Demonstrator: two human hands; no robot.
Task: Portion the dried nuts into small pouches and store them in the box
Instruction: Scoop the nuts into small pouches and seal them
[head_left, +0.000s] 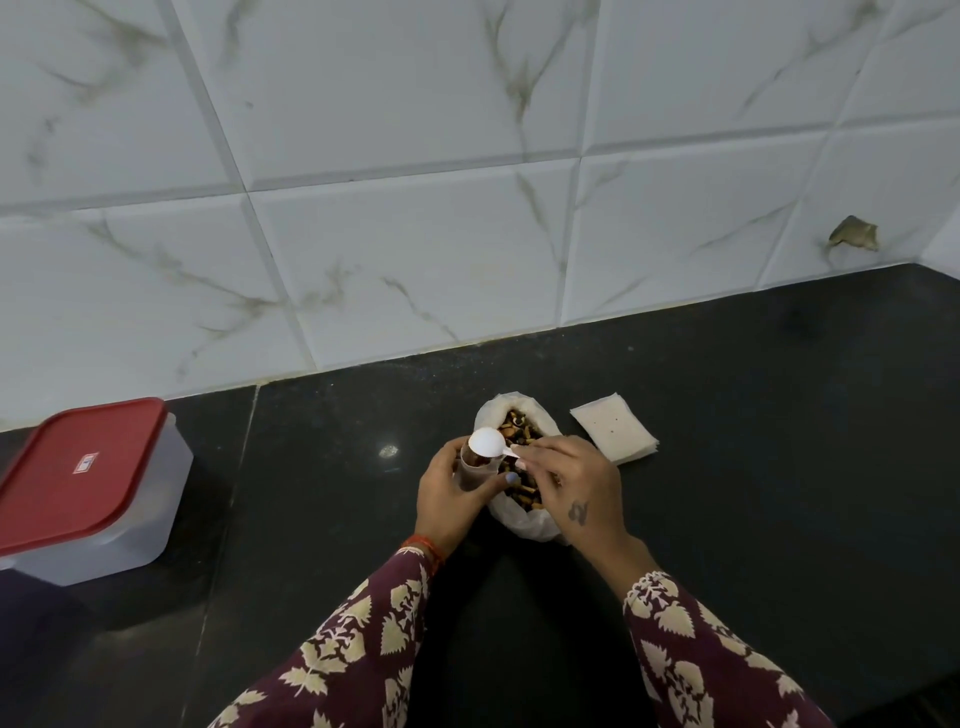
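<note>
Pouch (474, 470) inside left hand (451, 501) grip

Your sleeves (363, 649) are maroon with a cream leaf print. At 7 o'clock, your left wrist wears orange-red bangles (423, 546). Your right hand (574, 486) bears a small dark tattoo (578, 512); one nail (511, 477) is pale blue.

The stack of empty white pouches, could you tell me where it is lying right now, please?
In the head view, the stack of empty pouches lies flat on the black counter, just right of the open bag of nuts, beyond the right hand.
</note>
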